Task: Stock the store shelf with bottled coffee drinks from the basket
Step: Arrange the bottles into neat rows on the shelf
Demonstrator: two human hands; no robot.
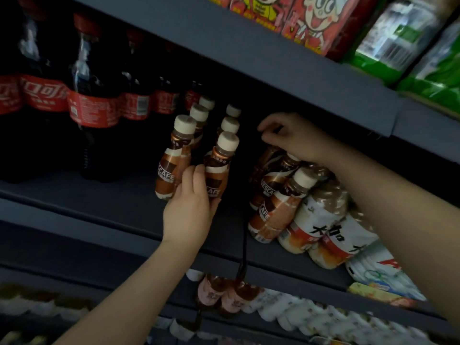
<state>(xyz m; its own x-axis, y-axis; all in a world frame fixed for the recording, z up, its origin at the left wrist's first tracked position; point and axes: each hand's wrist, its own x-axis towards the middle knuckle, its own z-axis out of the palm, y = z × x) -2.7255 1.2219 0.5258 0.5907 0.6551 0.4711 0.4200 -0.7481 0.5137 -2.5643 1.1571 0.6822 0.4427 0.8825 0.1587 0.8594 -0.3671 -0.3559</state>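
Note:
Brown Nescafe coffee bottles with cream caps stand in two rows on the dark shelf (119,202). My left hand (189,210) reaches up from below and grips the front bottle of the right row (219,170), fingers between the two front bottles. The front bottle of the left row (171,165) stands beside it. Further right, another group of coffee bottles (278,202) leans on the same shelf. My right hand (291,138) comes in from the right with curled fingers over the top of the rearmost bottle (268,155) there, hiding its cap. No basket is in view.
Large cola bottles (94,103) fill the shelf's left side. White-labelled drink bottles (321,220) lie right of the coffee. The upper shelf edge (273,61) hangs low, with snack packs above. A black strip (244,245) hangs down over the lower shelf's bottles (224,292).

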